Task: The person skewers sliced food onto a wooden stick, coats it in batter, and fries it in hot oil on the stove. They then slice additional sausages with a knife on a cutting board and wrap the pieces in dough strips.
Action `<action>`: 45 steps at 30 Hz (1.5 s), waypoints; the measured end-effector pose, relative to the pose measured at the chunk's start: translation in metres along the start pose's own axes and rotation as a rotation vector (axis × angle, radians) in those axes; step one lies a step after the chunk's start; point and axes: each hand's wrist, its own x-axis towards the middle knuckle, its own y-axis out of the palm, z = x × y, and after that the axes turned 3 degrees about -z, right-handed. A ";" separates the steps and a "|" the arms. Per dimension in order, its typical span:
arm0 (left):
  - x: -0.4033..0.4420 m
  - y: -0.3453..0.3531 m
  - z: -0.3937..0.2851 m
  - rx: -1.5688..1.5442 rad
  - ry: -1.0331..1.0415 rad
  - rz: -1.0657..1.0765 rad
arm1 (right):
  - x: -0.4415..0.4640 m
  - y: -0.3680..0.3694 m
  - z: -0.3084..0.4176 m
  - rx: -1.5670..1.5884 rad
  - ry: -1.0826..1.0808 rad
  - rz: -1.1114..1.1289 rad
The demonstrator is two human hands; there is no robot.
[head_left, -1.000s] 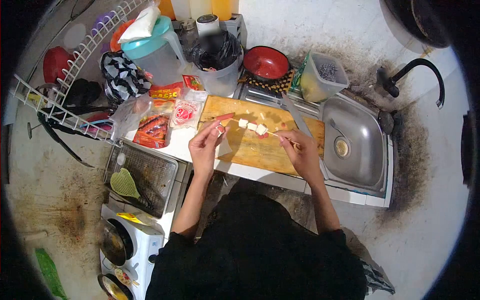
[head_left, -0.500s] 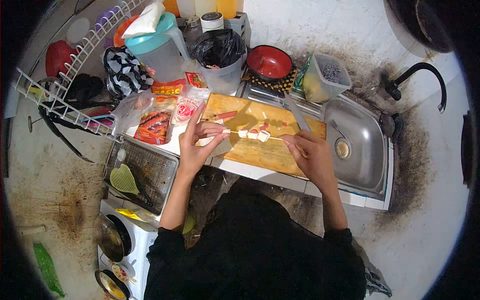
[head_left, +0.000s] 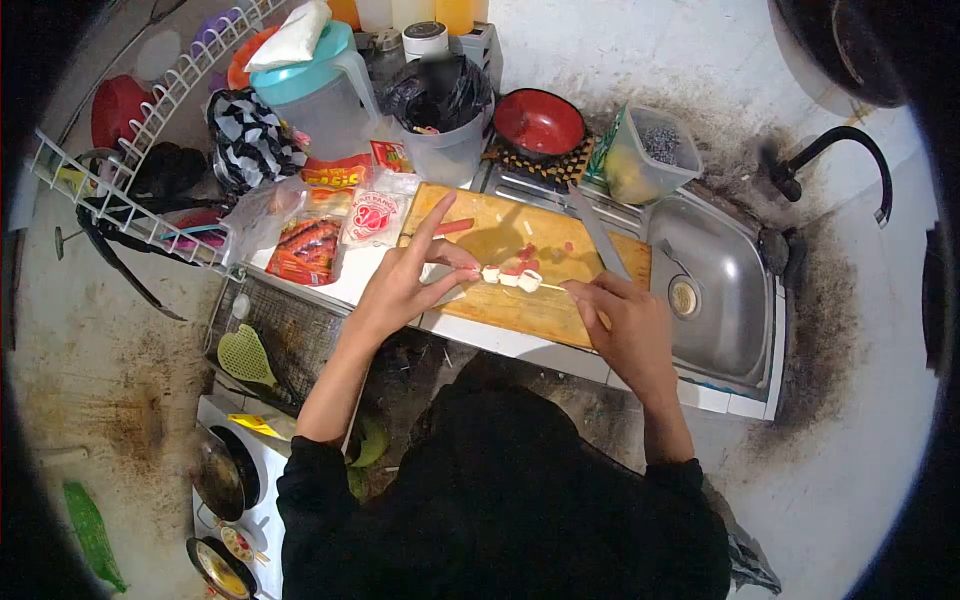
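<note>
A thin wooden skewer (head_left: 552,287) is held level above the cutting board (head_left: 470,312), with several pale, white-edged chunks of food (head_left: 508,280) threaded along it. My right hand (head_left: 630,318) pinches its bare right end between thumb and fingers. At the other end, my left hand (head_left: 400,275) has thumb and a finger closed on a small food piece, mostly covered by the fingertips; its index finger points up. Red sausage bits (head_left: 527,254) lie on the board behind the skewer, and a longer sausage strip (head_left: 453,227) lies near my left hand. A knife (head_left: 600,235) rests across the board's right part.
A steel sink (head_left: 725,300) with a black faucet (head_left: 840,150) is at right. Food packets (head_left: 305,250) lie left of the board. Behind stand a red bowl (head_left: 540,122), a plastic tub (head_left: 655,155) and a lidded jug (head_left: 315,95). Pans (head_left: 222,470) sit on the stove at lower left.
My left hand has moved right along the skewer, bringing its food piece up against the other chunks. My right hand keeps its pinch, shifted slightly.
</note>
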 end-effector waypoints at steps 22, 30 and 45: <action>0.008 0.019 0.025 -0.598 -0.338 -0.145 | -0.018 0.041 -0.003 0.264 0.141 -0.215; -0.003 0.026 0.029 -0.677 -0.338 -0.250 | -0.020 0.048 0.003 0.351 0.246 -0.105; -0.072 0.030 0.028 -0.763 -0.485 -0.833 | -0.029 0.108 0.024 0.954 0.336 0.207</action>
